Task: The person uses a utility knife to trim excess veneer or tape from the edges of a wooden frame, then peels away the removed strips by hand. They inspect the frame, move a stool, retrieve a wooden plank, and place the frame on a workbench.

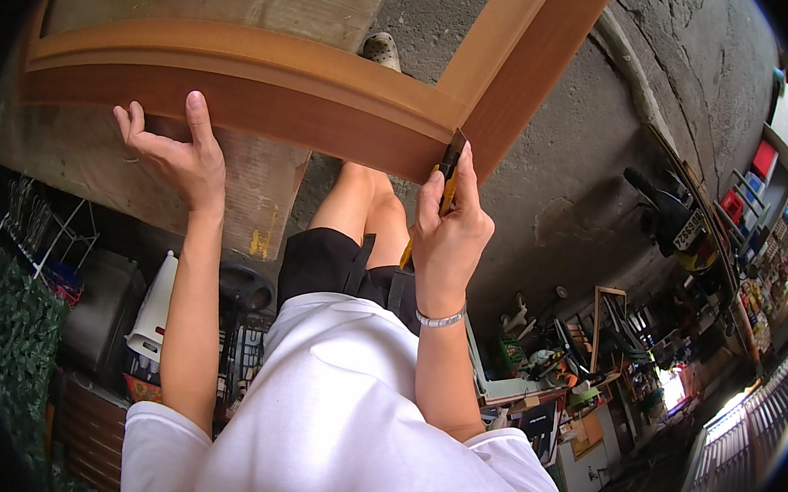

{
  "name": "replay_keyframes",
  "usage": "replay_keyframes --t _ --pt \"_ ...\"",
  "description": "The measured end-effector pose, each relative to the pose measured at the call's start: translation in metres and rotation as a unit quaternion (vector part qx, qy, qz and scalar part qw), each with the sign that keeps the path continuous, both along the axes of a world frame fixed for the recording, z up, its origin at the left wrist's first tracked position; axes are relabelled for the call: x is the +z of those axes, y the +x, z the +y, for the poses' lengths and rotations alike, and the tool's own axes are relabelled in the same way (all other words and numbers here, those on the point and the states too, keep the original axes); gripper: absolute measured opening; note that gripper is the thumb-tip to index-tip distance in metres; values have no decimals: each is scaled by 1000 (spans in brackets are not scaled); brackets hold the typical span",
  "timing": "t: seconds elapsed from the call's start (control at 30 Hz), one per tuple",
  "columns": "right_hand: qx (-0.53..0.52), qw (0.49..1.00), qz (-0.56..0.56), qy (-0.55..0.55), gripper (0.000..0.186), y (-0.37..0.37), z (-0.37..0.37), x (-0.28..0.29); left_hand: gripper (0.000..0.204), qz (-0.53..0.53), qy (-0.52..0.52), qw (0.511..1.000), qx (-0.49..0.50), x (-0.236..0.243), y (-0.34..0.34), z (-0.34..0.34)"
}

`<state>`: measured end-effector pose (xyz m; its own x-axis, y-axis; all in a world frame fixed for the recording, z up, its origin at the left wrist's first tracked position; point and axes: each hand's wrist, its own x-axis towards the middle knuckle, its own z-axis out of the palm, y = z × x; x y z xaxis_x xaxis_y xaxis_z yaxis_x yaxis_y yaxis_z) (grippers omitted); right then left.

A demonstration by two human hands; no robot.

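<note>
A brown wooden frame [266,114] spans the view in front of me, its long rail meeting an upright side piece [515,81] at a corner. In my right hand [452,236] is a yellow and black utility knife [450,172], gripped with the fingers closed round it. The blade end reaches the frame at this corner joint. My left hand [181,153] is at the rail's lower edge, palm up, thumb raised and fingers partly curled apart. Nothing shows in that palm; whether it touches the wood I cannot tell.
Flattened cardboard [125,168] lies on the grey concrete floor [564,166] under the frame. A shoe [382,50] shows beyond the rail. To the right stands a parked motorcycle [674,220], near cluttered shelves [785,209]. A white appliance [154,311] and a wire rack [52,231] are at left.
</note>
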<state>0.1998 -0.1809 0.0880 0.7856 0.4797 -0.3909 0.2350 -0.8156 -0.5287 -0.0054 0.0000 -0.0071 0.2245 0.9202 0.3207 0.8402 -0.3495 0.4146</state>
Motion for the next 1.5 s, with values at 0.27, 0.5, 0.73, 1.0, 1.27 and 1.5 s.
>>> replay_keyframes --t 0.27,0.5,0.73,1.0,1.27,1.5 --pt "2 1000 3 -1 52 -5 -6 -1 65 -24 -4 1000 2 0 2 -1" --pt "1 1000 10 -8 53 -6 -8 -3 65 -26 -6 1000 4 0 2 -1" --pt "6 1000 5 6 54 -8 -9 -5 67 -21 -5 1000 4 0 2 -1" --pt "2 999 32 11 55 -9 -19 -9 67 -17 -9 1000 9 -2 0 -1" --pt "-171 964 76 187 18 52 -60 1 94 -118 -26 992 24 7 7 1" --pt "-170 950 156 213 25 117 -42 -70 66 -156 -8 981 119 28 -8 26"
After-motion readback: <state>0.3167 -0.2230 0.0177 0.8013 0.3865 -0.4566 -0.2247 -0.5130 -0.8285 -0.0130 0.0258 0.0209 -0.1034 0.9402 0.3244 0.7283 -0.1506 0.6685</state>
